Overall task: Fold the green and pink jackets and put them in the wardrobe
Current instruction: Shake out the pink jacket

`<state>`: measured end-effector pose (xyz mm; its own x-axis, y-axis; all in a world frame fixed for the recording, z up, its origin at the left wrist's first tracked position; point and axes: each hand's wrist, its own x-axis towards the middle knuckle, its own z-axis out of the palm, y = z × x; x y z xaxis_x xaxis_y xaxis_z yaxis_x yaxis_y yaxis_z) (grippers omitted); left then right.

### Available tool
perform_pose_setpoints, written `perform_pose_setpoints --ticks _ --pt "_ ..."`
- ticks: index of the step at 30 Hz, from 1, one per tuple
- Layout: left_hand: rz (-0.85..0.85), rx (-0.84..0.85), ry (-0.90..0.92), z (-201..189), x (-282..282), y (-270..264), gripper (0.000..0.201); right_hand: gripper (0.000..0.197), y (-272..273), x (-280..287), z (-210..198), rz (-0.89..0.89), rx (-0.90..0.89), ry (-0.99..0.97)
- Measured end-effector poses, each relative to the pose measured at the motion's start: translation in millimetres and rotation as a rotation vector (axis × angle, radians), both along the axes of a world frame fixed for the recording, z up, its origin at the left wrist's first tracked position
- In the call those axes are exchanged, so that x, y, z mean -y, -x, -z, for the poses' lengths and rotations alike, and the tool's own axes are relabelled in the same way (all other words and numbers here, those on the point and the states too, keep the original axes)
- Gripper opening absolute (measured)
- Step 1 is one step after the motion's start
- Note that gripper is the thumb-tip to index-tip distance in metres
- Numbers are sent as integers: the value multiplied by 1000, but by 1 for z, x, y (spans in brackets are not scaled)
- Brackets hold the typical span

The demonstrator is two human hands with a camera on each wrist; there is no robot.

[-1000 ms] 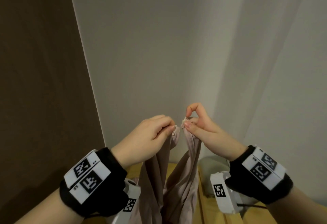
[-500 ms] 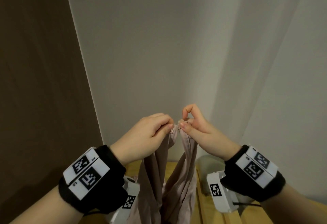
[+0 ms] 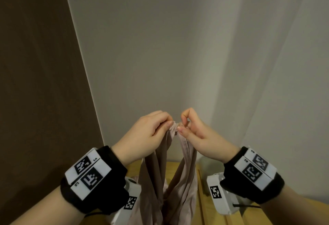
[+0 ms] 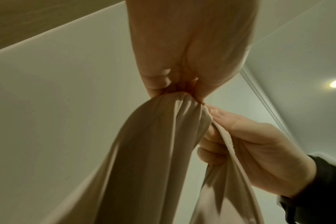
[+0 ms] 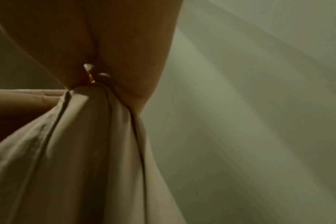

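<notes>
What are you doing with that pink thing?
A person is holding up the pink jacket to get it ready for folding. The left hand pinches one top edge and the right hand pinches another, close together, so the cloth hangs down in two bunches over a wooden surface. It isn't folded yet, and no green jacket is in view.

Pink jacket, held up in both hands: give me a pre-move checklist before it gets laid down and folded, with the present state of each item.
1. Left hand pinches the pink jacket at its top edge: ok.
2. Right hand pinches the other top point: ok.
3. The two held points brought together: ok, nearly touching.
4. Fabric hangs straight, untwisted: cannot tell, lower part out of view.
5. Wooden surface below free for laying down: cannot tell, mostly hidden.
6. Green jacket located: cannot tell, not in view.
</notes>
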<state>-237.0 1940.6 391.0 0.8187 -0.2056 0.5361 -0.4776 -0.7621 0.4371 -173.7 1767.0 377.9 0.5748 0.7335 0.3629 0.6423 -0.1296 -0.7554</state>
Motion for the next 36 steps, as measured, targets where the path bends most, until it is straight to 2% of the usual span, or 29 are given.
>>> perform_pose_setpoints --ticks 6,9,11,15,18,20,23,24,29,32,36 --pt "-31 11 -23 4 -2 -3 14 17 -5 -3 5 -34 12 82" --pt "-37 -24 -35 6 -3 -3 15 27 -9 -2 8 -48 -30 85" --pt "-45 -25 -16 6 -4 -4 16 33 -12 -3 10 25 8 67" --pt "-127 -20 28 5 -3 -5 18 38 -19 -7 13 279 183 -26" --pt "-195 22 69 3 -2 -6 17 23 -20 -11 12 377 266 -85" --pt "-214 64 69 2 0 -7 15 15 -15 -15 11 342 148 -102" --pt "-188 111 33 2 5 -7 11 53 -8 -23 10 287 -24 -61" --pt "-173 122 23 2 6 -7 11 58 -6 -26 10 274 -78 -69" --pt "-132 106 22 -1 4 -4 26 43 -7 -28 8 177 -268 -178" --pt "-46 28 73 -1 -1 -2 15 33 -6 -26 8 115 -324 -207" --pt "-25 -28 189 2 -9 -3 18 25 -8 -22 5 94 -307 -196"
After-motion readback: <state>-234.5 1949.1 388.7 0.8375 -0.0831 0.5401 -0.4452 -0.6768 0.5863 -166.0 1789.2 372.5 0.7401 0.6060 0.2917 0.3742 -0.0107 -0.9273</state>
